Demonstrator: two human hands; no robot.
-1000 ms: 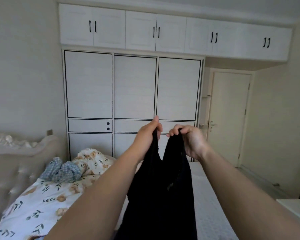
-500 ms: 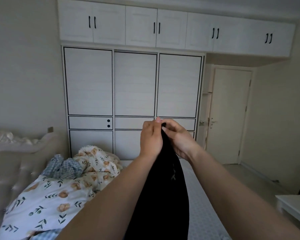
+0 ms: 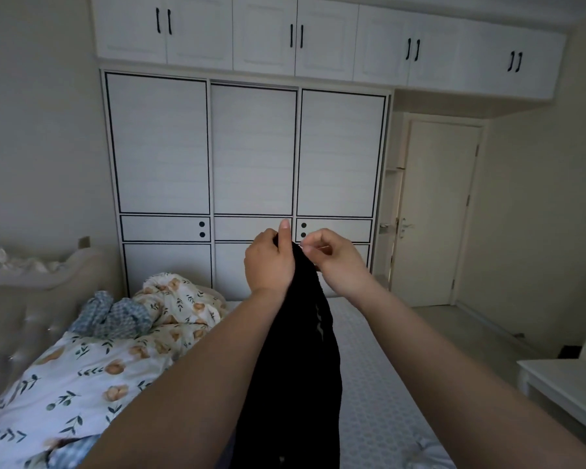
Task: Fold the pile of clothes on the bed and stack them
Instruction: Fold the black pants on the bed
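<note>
Both arms reach out in front of the white wardrobe (image 3: 251,147), and a black garment (image 3: 298,360) hangs between them, raised above the bed (image 3: 379,384). The left hand (image 3: 268,262) grips the top edge of the garment, fingers curled round the cloth and the thumb standing straight up against it. The right hand (image 3: 335,255) sits just beside the left, its fingers curled and pinching the same top edge from the other side. The cloth is gathered into one narrow dark column that drops from the hands and runs out of view at the bottom, in front of the bed; what kind of garment it is cannot be told.

On the bed, to the left of the garment, lies a bunched floral duvet (image 3: 92,377), white with orange flowers and green sprigs. A crumpled blue checked cloth (image 3: 115,316) rests on the duvet near the padded headboard (image 3: 17,319). To the right of the wardrobe stands a closed pale door (image 3: 437,214). A white worktop (image 3: 569,384) shows at the right edge, apart from the bed.
</note>
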